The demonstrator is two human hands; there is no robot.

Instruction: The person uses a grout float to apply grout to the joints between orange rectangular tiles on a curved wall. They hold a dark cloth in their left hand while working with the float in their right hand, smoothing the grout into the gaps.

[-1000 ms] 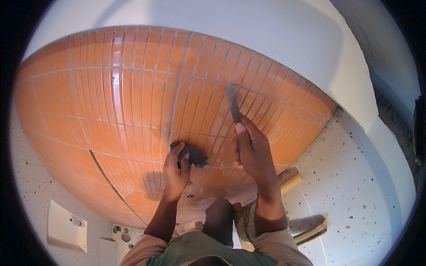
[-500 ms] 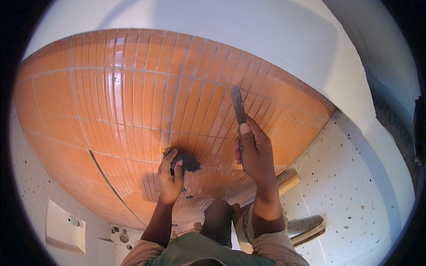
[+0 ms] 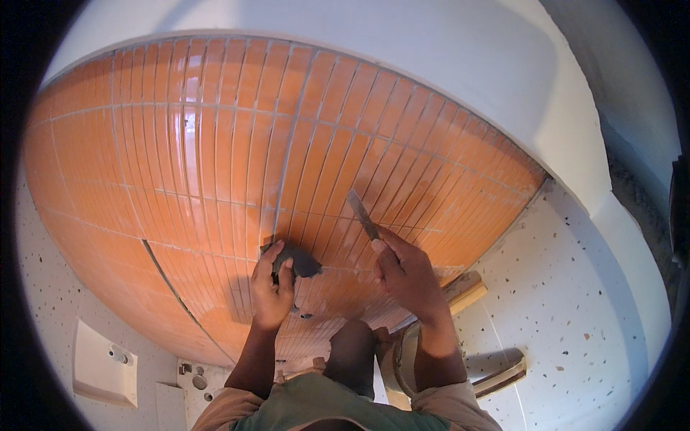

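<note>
My left hand (image 3: 273,294) grips a dark grey, ragged-edged flat piece (image 3: 302,263), its exact kind unclear, with the fingers over its left side. It is held in front of a wall of narrow glossy orange tiles (image 3: 215,158) with grey joints. Right of it, my right hand (image 3: 408,269) is closed round a narrow flat metal blade (image 3: 361,213), thumb along it. The blade points up and left, its tip over the tile joints. Whether the tip touches the tile cannot be made out. The blade's lower end is hidden in my fingers.
A white speckled wall (image 3: 560,287) stands at the right, with wooden pieces (image 3: 468,291) near the tile's edge. At the lower left is a white recessed box (image 3: 104,363) with a pipe fitting. A round container (image 3: 406,359) stands beside my right forearm. A dark open slit (image 3: 169,284) cuts the tiling.
My right hand has come down slightly, and the blade has dropped and swung its tip to the left. My left hand has barely shifted, still holding the dark piece.
</note>
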